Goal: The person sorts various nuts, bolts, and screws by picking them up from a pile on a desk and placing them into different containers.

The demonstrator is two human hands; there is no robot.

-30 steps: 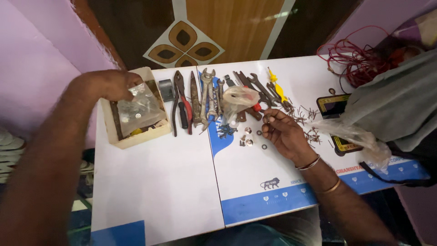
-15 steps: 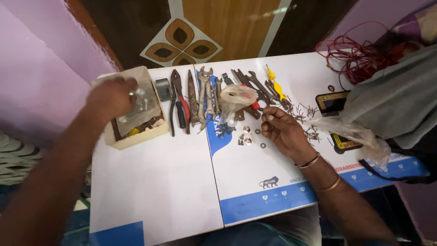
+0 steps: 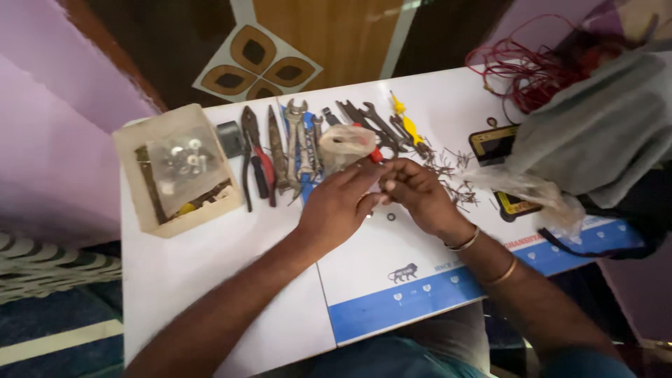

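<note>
My left hand (image 3: 337, 204) lies over the middle of the white table (image 3: 231, 280), palm down, its fingertips touching those of my right hand (image 3: 420, 196). My right hand's thumb and fingers are pinched together, seemingly on a small metal piece that is too small to make out. Whether my left hand holds anything is hidden. A small dark washer (image 3: 390, 217) lies on the table just below the two hands. A crumpled little plastic bag (image 3: 341, 142) sits just beyond my left fingers.
A row of wrenches (image 3: 297, 136), pliers (image 3: 256, 159) and a yellow screwdriver (image 3: 406, 124) lies along the far side. At the left, a wooden box (image 3: 133, 189) holds a bag of washers (image 3: 183, 162). Loose nails (image 3: 448, 175), a clear bag (image 3: 528, 189), grey cloth (image 3: 595, 129) and red wire (image 3: 521, 70) are on the right.
My left hand let go of the bag of washers in the wooden box and swept right to meet my right hand. The view shifted slightly.
</note>
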